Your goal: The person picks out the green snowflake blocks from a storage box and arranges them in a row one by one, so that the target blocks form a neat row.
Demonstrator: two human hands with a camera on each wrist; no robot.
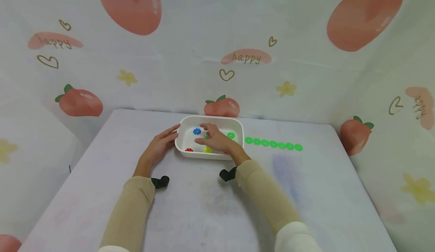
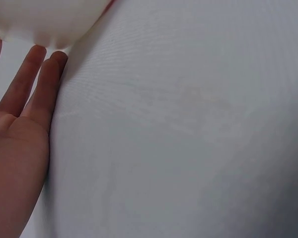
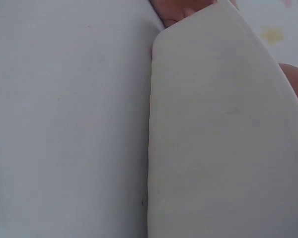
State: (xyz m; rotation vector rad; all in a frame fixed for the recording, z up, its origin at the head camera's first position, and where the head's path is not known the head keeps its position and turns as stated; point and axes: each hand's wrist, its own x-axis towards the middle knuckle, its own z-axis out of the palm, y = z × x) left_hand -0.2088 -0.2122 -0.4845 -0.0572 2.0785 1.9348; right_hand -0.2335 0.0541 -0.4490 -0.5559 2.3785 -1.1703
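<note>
A white plastic box point(image 1: 204, 156) stands near the back of the table. My left hand point(image 1: 159, 148) rests its outstretched fingertips against the box's left end; the left wrist view shows those fingers point(image 2: 21, 82) nearly straight under the rounded wall. Inside the box, my right hand point(image 1: 219, 139) reaches down with thumb and fingers spread apart, nothing visible between them. Around it lie notched plastic discs: a blue disc point(image 1: 197, 131), a red disc point(image 1: 188, 150), a yellow disc point(image 1: 207, 150) and a green disc point(image 1: 231, 135). The right wrist view is mostly the box's outer wall point(image 3: 223, 129).
To the right of the box, several green discs point(image 1: 273, 144) form a straight row on the white tabletop point(image 1: 204, 214). A printed cloth point(image 1: 190, 67) hangs behind and beside the table. Black wrist mounts point(image 1: 160, 182) sit on both forearms.
</note>
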